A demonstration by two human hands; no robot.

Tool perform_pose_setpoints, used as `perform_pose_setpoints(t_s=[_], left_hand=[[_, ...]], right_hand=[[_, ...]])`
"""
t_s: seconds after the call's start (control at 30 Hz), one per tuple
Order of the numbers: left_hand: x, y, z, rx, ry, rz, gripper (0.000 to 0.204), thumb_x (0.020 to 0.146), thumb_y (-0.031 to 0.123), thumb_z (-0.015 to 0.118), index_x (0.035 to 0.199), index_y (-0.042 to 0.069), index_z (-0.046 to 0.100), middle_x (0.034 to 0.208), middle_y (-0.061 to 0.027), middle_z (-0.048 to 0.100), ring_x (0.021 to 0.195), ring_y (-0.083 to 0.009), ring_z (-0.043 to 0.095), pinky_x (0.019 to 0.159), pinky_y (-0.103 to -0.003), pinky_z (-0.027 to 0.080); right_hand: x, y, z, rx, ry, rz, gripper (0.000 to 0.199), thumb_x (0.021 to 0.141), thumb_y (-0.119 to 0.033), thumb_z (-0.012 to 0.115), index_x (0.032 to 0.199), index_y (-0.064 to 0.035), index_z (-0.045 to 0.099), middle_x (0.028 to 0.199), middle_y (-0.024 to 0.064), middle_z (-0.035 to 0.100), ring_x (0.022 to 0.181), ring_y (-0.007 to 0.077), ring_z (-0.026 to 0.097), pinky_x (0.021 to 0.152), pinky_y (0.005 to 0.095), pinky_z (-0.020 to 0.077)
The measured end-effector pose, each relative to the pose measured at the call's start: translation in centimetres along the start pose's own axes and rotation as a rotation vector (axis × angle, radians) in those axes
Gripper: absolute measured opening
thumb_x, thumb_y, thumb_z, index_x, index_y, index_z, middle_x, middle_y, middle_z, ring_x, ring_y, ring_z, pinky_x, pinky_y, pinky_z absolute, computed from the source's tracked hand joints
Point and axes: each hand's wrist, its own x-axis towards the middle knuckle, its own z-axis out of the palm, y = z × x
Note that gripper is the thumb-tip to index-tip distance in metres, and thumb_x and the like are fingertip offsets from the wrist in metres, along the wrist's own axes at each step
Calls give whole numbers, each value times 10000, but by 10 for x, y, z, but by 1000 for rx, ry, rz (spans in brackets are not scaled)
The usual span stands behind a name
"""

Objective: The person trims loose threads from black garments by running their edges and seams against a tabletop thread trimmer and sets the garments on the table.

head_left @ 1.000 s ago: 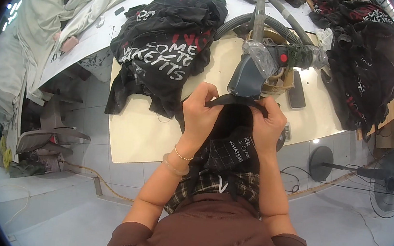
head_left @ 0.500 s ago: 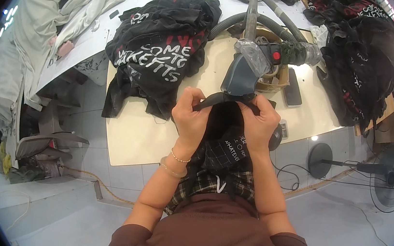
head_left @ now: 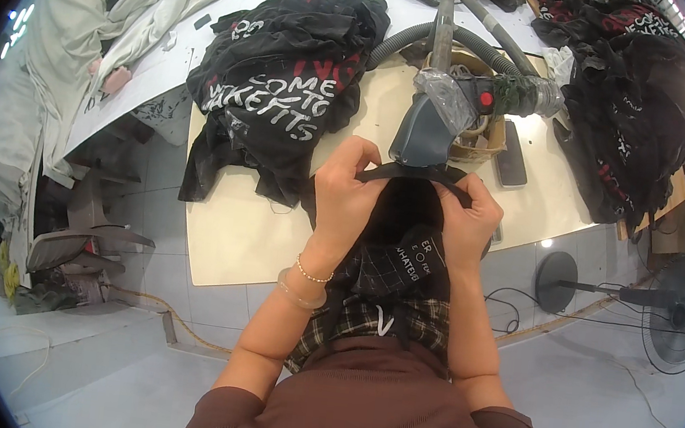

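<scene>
Seen from the head camera looking down, a person in a brown top stands at a cream worktable (head_left: 230, 235). Both forearms come up from the lower edge of the view. The left hand (head_left: 347, 187) and the right hand (head_left: 467, 220) each pinch the top edge of a black garment (head_left: 403, 238), fingers pressed together on the fabric, and hold that edge stretched taut between them. The garment hangs down from the hands in front of the person's body, just at the near edge of the table, with a small patch of white print showing below the right hand. The left wrist wears a bead bracelet (head_left: 312, 274).

Just beyond the stretched edge, touching or almost touching it, is the grey nozzle head of a suction machine (head_left: 425, 130), wrapped partly in clear plastic, with grey hoses (head_left: 396, 42) running away behind it. To the left on the table lies a heap of black T-shirts with white and red lettering (head_left: 281, 89). Another heap of black garments (head_left: 634, 103) lies at the right end. A dark phone (head_left: 513, 153) lies flat beside the machine. On the floor at the right stands a pedestal fan (head_left: 674, 307).
</scene>
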Motion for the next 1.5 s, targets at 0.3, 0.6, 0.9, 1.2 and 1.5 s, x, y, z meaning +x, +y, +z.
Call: perform_pose_setpoints(t_s=[0.3,0.6,0.9,1.2,1.5], left_hand=[[-20,-5,-14,172,184,116,301,659,-169,632,875,23,547,838,-49,480,661,-149,465,604,-257,415],[-23,-22,-22,-413,-46,-401,105,882,-21,622,987,-18,620,841,-4,630,724,-53,553,655,-217,463],[-28,-20,-32,-911,-261,-830,214,1010,186,514,968,6,623,844,-6,663,741,-52,609,693,-206,500],[-80,16,-57,-512,-1515,-154,366,948,261,598,1217,14,616,1248,-150,622,1152,-284,592,994,-376,448],[-61,-74,-68,377,-410,-293,298,803,32,693,1095,18,633,1143,-143,587,1050,-325,563,888,-387,467]], right_hand=[[-10,33,-27,-277,90,-352,246,634,55,736,692,-14,507,637,83,425,531,242,442,485,327,350],[1,43,-40,106,-167,175,124,769,35,709,767,-18,597,714,-5,599,597,107,496,573,252,397],[9,38,-43,825,-272,733,120,931,-115,632,937,-4,676,888,22,696,766,75,630,732,215,492],[13,63,-78,-205,-374,2,130,797,82,550,833,3,646,1033,68,560,1008,184,548,834,282,437],[-7,90,-115,-107,-95,467,176,911,-143,531,843,-20,637,789,5,597,700,91,531,630,242,394]])
